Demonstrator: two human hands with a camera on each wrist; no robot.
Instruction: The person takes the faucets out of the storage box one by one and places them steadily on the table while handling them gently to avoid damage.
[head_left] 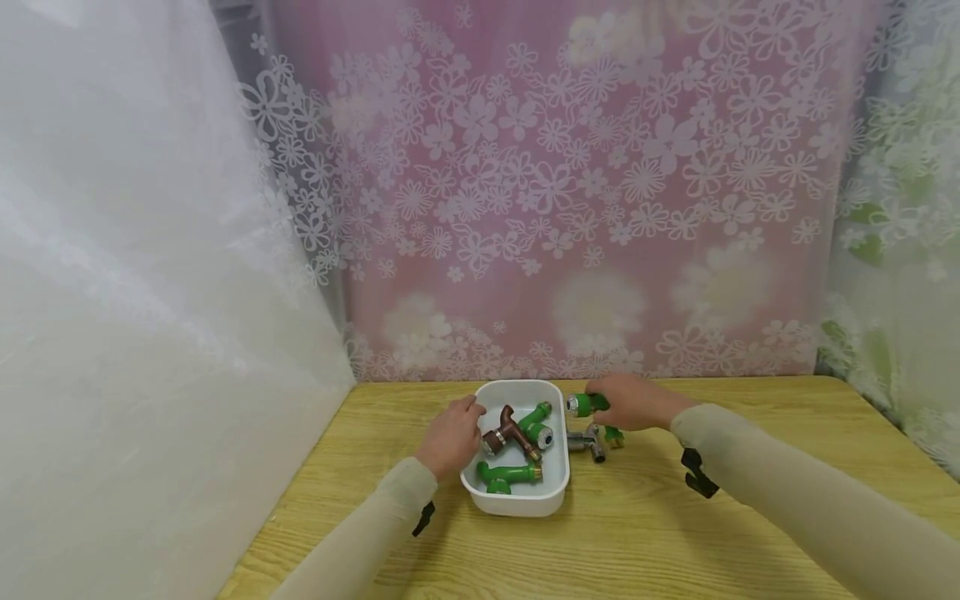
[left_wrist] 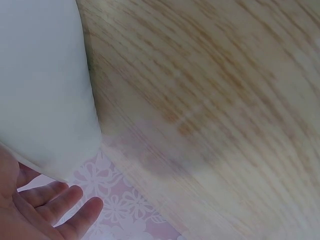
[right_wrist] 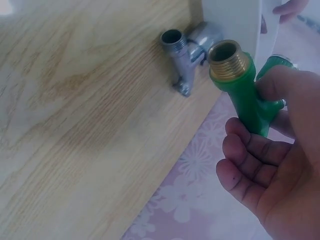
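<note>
My left hand [head_left: 452, 437] rests at the left rim of a white plastic basin [head_left: 516, 505]. Loosely extended fingers [left_wrist: 82, 217] show by the rim in the left wrist view. Inside the basin lie a brown tap [head_left: 512, 429], a green tap [head_left: 534, 423] behind it and another green tap [head_left: 513, 474] in front. Just beyond the right rim, my right hand [head_left: 633, 402] holds a green tap [right_wrist: 245, 102] between thumb and fingers, its brass threaded end sticking out. Below it, a silver metal tap [right_wrist: 183, 67] lies on the table against the basin.
The wood-grain table [head_left: 675, 533] carries everything. A pink flowered curtain [head_left: 585, 208] hangs along its back edge. White translucent sheeting [head_left: 150, 292] closes off the left side, and a green-and-white patterned curtain [head_left: 900, 250] hangs on the right.
</note>
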